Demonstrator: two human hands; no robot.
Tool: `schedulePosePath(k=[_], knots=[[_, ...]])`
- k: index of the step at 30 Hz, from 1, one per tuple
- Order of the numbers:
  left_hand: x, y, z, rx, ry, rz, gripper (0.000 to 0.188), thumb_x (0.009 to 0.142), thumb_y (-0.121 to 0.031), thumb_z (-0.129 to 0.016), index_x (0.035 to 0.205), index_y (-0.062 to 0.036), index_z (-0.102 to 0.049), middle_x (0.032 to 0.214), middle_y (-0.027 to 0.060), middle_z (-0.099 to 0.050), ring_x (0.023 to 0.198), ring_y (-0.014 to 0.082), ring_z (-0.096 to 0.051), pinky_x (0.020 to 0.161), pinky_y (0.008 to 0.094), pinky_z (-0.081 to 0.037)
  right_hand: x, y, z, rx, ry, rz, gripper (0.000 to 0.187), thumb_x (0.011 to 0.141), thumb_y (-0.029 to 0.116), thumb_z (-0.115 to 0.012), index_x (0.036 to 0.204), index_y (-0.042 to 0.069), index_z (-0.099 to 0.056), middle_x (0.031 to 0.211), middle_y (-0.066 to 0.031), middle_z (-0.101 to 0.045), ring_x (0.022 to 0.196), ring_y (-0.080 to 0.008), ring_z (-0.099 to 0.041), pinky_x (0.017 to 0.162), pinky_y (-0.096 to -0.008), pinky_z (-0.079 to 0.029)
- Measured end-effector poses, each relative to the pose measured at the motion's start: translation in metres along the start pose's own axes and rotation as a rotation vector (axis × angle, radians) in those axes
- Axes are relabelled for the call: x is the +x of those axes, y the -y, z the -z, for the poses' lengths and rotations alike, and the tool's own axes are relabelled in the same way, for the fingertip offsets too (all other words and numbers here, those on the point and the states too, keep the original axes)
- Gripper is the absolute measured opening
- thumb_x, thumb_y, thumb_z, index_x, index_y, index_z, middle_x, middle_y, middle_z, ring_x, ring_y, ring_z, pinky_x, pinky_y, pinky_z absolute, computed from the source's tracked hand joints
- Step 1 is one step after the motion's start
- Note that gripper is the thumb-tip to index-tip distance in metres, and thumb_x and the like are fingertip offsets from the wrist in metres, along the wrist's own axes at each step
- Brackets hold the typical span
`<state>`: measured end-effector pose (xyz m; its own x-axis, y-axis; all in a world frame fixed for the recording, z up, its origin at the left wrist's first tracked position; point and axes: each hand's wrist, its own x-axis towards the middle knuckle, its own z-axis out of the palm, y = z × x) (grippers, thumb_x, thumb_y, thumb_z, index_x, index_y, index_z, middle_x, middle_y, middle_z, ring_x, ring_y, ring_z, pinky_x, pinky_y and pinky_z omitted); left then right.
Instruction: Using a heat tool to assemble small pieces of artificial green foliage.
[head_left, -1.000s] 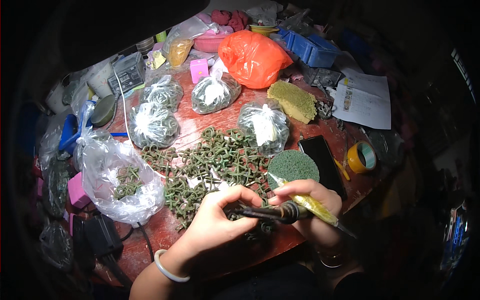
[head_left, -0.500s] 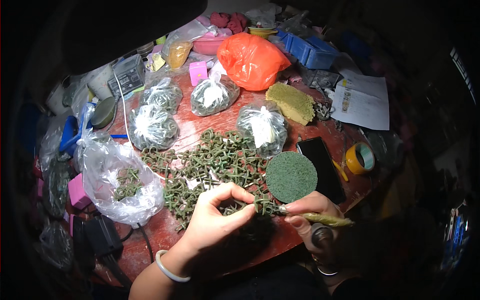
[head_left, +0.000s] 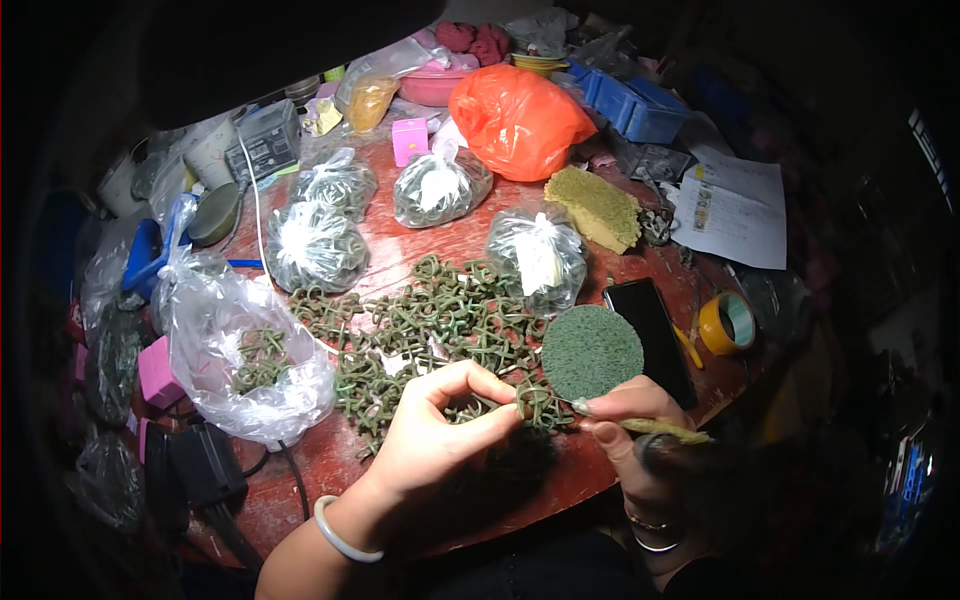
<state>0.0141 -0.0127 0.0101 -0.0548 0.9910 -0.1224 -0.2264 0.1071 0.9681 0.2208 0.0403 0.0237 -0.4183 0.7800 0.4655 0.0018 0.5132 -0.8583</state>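
The step in hand looks like close work on one small green ring-like piece (head_left: 536, 404), which is just to the near left of the green round pad (head_left: 593, 353). The left hand (head_left: 430, 425) has its grip narrowed, thumb and forefinger pinched on that piece. The right hand (head_left: 635, 425), on the near right of the pad, has its grip closed around a yellow-wrapped tool (head_left: 668, 432); whether the tool's tip touches the piece is too small to tell. The next move, I judge, calls for a steady left pinch and a fine, light touch of the tip. The desk (head_left: 392, 248) is red and scuffed. Left of the pad spreads a heap of similar pieces (head_left: 440, 315), with an open clear bag (head_left: 303, 385) well beyond it. Right of the pad lie a dark phone (head_left: 658, 335) and, farther out, a yellow tape roll (head_left: 714, 325). Past the pad's far side sit a knotted bag (head_left: 540, 260), a yellow sponge-like block (head_left: 598, 208) and a bright orange-red bag (head_left: 520, 120). The room around falls into darkness.
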Motion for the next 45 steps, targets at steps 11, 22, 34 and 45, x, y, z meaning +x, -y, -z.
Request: schedulePosePath(k=[11,22,34,45], knots=[[-0.001,0.003,-0.006,0.341,-0.085,-0.243,0.011,0.078,-0.009,-0.072,0.082,-0.0021,-0.065,0.078,0.0015,-0.064,0.076,0.0095,-0.058,0.076,0.0253,-0.045,0.006,0.006,-0.002,-0.186,0.023,0.072,0.02,0.077,0.0,-0.072,0.097,0.003,-0.066,0.083,-0.0102,-0.065,0.069,-0.0177,-0.062,0.062,-0.0277,-0.048],[0.001,0.002,0.006,-0.343,0.154,0.237,0.013,0.087,-0.012,-0.066,0.098,-0.0041,-0.065,0.075,-0.0002,-0.061,0.057,0.0043,-0.053,0.044,0.0173,-0.038,0.005,0.007,-0.004,0.167,-0.143,-0.193,0.015,0.087,0.003,-0.065,0.1,0.0,-0.059,0.086,-0.0062,-0.062,0.073,-0.0091,-0.06,0.067,-0.0214,-0.049],[-0.001,-0.01,0.006,-0.223,0.264,0.268,0.015,0.089,-0.015,-0.065,0.099,-0.0045,-0.066,0.087,0.0024,-0.068,0.058,0.0028,-0.052,0.046,0.017,-0.038,0.022,0.013,-0.012,0.33,0.042,-0.335,0.005,0.089,0.001,-0.062,0.091,-0.003,-0.063,0.087,-0.0061,-0.062,0.07,-0.0085,-0.062,0.061,-0.0211,-0.05],[-0.003,-0.012,0.004,-0.195,0.208,0.305,0.014,0.088,-0.017,-0.067,0.097,-0.0058,-0.067,0.082,0.0005,-0.066,0.061,0.003,-0.054,0.049,0.0178,-0.04,0.019,0.011,-0.012,0.33,-0.03,-0.422,0.014,0.089,0.01,-0.063,0.096,0.0,-0.058,0.066,-0.0035,-0.06,0.047,-0.0006,-0.039,0.044,-0.0159,-0.024]])
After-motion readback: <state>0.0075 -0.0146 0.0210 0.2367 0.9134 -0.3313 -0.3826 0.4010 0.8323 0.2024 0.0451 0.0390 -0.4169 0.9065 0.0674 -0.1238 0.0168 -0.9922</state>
